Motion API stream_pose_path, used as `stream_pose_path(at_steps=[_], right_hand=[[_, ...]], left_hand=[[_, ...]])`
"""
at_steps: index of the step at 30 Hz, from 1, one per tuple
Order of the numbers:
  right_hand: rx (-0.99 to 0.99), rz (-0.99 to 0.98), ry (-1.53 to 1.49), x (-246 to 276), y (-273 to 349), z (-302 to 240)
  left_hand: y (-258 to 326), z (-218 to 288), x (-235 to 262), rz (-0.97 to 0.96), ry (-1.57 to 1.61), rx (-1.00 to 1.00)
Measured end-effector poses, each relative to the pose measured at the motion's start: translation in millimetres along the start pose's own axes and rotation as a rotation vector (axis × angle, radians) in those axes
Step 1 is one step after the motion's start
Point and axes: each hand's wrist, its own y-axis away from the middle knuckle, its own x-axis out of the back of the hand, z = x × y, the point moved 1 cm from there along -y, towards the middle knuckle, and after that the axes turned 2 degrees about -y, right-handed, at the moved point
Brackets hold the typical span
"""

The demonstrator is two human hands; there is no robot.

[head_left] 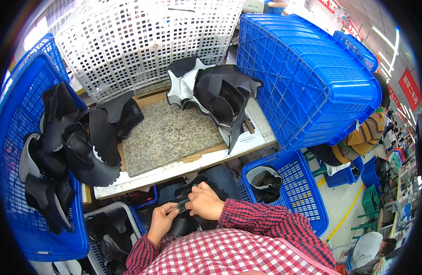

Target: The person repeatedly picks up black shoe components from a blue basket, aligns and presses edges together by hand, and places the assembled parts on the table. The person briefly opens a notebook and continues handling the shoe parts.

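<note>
Over my lap, both hands are closed on a black leather shoe piece. The fingertips of my left hand pinch a small dark edge or tab of it. My right hand grips the same spot from the other side, fingers curled; the exact part between them is partly hidden. In front of me a speckled stone slab lies on the worktable. Black boot uppers, one with a white lining, are heaped at the slab's far right. More black uppers spill over its left side.
A blue basket with uppers leans at the left. A white perforated crate and a large tipped blue crate border the table. Below right, a blue basket holds a lined upper. A grey bin stands lower left. People sit at right.
</note>
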Motion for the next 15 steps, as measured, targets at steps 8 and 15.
stream_pose_path(at_steps=[8, 15], right_hand=[[-0.005, -0.01, 0.002, 1.5, -0.6, -0.8], [-0.011, -0.021, -0.001, 0.5, -0.8, -0.2]], left_hand=[[0.0, -0.4, 0.1, -0.007, 0.023, -0.011], [-2.4, -5.9, 0.7, -0.009, 0.019, 0.006]])
